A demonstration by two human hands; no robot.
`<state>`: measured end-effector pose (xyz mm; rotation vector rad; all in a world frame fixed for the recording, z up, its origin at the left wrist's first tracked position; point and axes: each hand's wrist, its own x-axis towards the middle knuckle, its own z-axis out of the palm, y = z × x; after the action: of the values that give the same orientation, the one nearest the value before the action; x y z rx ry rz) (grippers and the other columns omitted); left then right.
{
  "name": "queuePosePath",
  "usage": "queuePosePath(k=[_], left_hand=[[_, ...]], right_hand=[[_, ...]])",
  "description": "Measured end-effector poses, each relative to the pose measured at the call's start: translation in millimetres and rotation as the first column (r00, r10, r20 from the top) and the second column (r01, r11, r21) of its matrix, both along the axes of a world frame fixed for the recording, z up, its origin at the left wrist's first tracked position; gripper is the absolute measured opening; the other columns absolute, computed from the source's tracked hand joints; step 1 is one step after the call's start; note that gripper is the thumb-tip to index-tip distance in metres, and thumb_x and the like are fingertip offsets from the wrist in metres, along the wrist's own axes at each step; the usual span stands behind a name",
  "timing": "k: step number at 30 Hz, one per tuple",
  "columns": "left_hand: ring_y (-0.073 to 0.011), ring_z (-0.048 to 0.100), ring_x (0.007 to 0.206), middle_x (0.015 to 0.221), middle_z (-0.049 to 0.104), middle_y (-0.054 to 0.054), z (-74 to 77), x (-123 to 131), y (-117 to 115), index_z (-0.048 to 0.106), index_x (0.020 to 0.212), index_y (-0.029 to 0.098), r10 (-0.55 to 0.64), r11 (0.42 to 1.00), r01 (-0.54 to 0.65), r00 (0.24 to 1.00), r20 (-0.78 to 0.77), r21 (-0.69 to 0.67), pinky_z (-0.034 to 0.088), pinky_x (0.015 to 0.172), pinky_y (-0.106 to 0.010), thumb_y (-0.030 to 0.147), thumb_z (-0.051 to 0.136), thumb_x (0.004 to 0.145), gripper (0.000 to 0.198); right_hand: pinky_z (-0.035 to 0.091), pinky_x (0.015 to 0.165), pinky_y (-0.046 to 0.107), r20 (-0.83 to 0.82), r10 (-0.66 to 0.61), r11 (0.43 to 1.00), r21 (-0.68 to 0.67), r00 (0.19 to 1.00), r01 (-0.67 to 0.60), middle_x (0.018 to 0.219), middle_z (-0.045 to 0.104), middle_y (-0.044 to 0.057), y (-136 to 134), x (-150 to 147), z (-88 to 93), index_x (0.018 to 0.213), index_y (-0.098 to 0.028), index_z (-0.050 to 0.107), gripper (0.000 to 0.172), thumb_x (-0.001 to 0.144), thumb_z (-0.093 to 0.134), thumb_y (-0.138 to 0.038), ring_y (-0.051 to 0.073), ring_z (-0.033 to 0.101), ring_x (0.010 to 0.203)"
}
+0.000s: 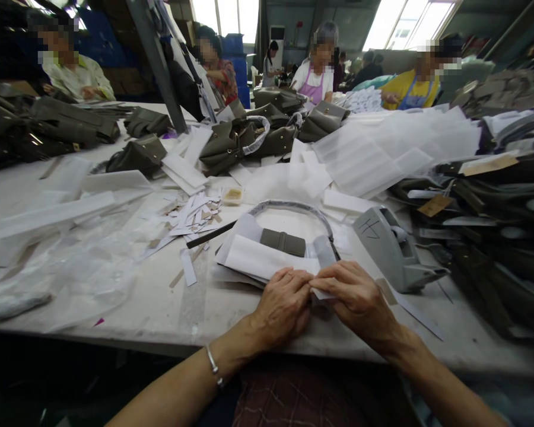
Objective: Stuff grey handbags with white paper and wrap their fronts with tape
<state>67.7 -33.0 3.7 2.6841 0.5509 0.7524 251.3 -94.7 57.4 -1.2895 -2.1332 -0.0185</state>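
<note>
An olive handbag (283,242) lies flat in front of me, mostly covered in white wrapping paper (258,258), its wrapped handle (293,207) arching behind it. My left hand (283,305) and my right hand (358,299) meet at the bag's near edge. Both have their fingers curled and pinch the edge of the white paper between them. A silver bracelet (213,365) sits on my left wrist.
A grey tape dispenser (394,249) stands just right of the bag. Paper scraps (191,216) and clear plastic (84,279) litter the left side. Stacked olive bags (498,237) fill the right; more bags (244,142) lie across the table. Several people work at the far side.
</note>
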Motion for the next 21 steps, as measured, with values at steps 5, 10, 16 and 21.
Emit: queuePosePath(k=[5, 10, 16, 21], left_hand=[[-0.0237, 0.06, 0.101, 0.105, 0.066, -0.005, 12.6, 4, -3, 0.063, 0.1, 0.019, 0.08, 0.977, -0.067, 0.995, 0.06, -0.202, 0.045, 0.094, -0.039, 0.039, 0.073, 0.081, 0.029], [-0.0224, 0.059, 0.086, 0.088, 0.064, -0.002, 6.2, 14, -6, 0.059, 0.082, 0.019, 0.192, 0.97, -0.179, 0.98, 0.061, -0.167, 0.046, 0.08, -0.038, 0.037, 0.075, 0.081, 0.024], [-0.0215, 0.054, 0.078, 0.079, 0.058, -0.003, 4.6, 24, -6, 0.055, 0.076, 0.019, 0.254, 0.967, -0.254, 0.966, 0.048, -0.022, 0.044, 0.074, -0.038, 0.021, 0.06, 0.086, 0.012], [-0.0215, 0.052, 0.075, 0.077, 0.055, -0.003, 4.7, 28, -5, 0.053, 0.075, 0.019, 0.291, 0.957, -0.291, 0.957, 0.018, 0.02, 0.043, 0.071, -0.038, 0.016, 0.055, 0.085, 0.01]], right_hand=[[0.05, 0.074, 0.023, -0.159, -0.012, 0.958, -0.286, 0.987, -0.035, 0.091, 0.072, 0.001, 7, 6, 2.6, 0.094, -0.022, 0.066, 0.019, 0.093, 0.049, -0.014, 0.013, 0.067, 0.081], [0.046, 0.058, 0.021, -0.207, -0.321, 0.784, -0.605, 0.924, 0.137, 0.068, 0.066, -0.004, 20, 12, -0.9, 0.081, -0.023, 0.065, 0.023, 0.096, 0.05, -0.032, 0.012, 0.061, 0.06], [0.045, 0.064, 0.025, -0.145, -0.32, 0.789, -0.588, 0.936, 0.178, 0.069, 0.065, -0.002, 45, 15, -15.0, 0.074, -0.023, 0.067, 0.019, 0.09, 0.059, -0.029, 0.014, 0.06, 0.064], [0.044, 0.072, 0.027, -0.104, -0.329, 0.863, -0.435, 0.939, 0.255, 0.078, 0.065, -0.001, 46, 20, -33.9, 0.074, -0.024, 0.069, 0.013, 0.087, 0.067, -0.026, 0.016, 0.061, 0.074]])
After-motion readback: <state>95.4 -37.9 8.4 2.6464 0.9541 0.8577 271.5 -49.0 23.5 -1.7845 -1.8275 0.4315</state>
